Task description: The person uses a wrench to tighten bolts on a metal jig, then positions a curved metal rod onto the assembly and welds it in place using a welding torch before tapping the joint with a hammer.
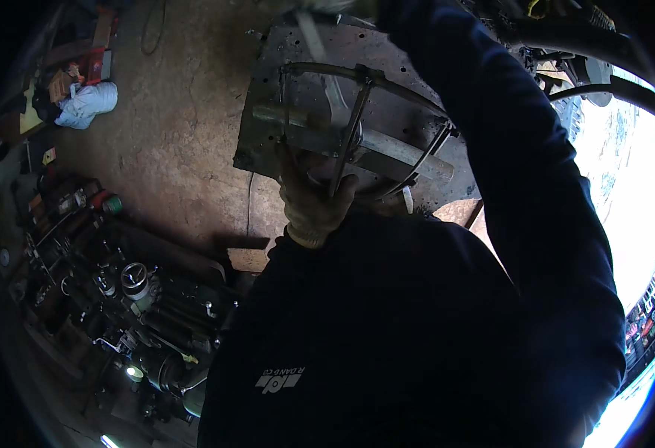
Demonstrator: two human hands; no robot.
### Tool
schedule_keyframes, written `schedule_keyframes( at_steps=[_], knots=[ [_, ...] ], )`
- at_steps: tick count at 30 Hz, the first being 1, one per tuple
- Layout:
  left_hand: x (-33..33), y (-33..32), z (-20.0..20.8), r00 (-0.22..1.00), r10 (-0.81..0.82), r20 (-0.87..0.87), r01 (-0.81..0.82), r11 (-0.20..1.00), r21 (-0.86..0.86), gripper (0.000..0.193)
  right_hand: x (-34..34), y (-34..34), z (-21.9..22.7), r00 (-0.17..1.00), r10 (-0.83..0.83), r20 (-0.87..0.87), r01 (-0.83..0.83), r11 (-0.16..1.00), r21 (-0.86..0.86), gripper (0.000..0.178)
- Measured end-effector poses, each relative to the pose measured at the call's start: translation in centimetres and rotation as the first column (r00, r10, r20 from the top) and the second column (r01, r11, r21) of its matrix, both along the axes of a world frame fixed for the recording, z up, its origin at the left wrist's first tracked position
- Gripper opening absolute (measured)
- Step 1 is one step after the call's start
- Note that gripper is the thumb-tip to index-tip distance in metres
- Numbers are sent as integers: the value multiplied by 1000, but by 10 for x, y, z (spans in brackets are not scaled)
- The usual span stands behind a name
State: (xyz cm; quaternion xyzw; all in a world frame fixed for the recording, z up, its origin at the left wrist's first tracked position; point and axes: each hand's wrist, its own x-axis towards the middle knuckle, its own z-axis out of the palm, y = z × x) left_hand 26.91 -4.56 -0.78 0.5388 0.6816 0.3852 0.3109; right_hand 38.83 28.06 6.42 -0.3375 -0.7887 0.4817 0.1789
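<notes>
A frame of curved, dark metal bars (357,116) lies over a steel plate table (256,153) with holes in it. My left hand (314,203), in a light work glove, grips the near left side of this frame, its thumb against one upright bar. Stretched far forward, my right arm reaches the top edge of the picture. There my right hand (331,4), gloved, cut off and blurred, is closed around a long flat metal bar (312,39). The bar slants down through the frame, and its lower end rests by a grey metal tube (402,149) lying across the plate.
At the lower left stands a dark machine with a handwheel (134,278) and levers. A white cloth bundle (88,104) lies by boxes at the far left. Dark hoses (589,37) and machinery crowd the far right, beside bright daylight.
</notes>
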Motion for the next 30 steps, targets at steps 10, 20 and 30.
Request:
schedule_keyframes(
  at_steps=[10,20,30],
  knots=[
    [2,9,-4,989,-79,-123,111,951,288,119,140,-70,10,758,-599,-260,574,801,-170,29],
    [-1,9,8,982,-114,-154,147,963,225,117,142,-131,-13,559,-810,-178,712,579,-397,17],
    [-4,9,-7,978,-63,-199,116,956,269,118,76,-62,7,904,-426,-23,398,862,-314,32]
  ],
)
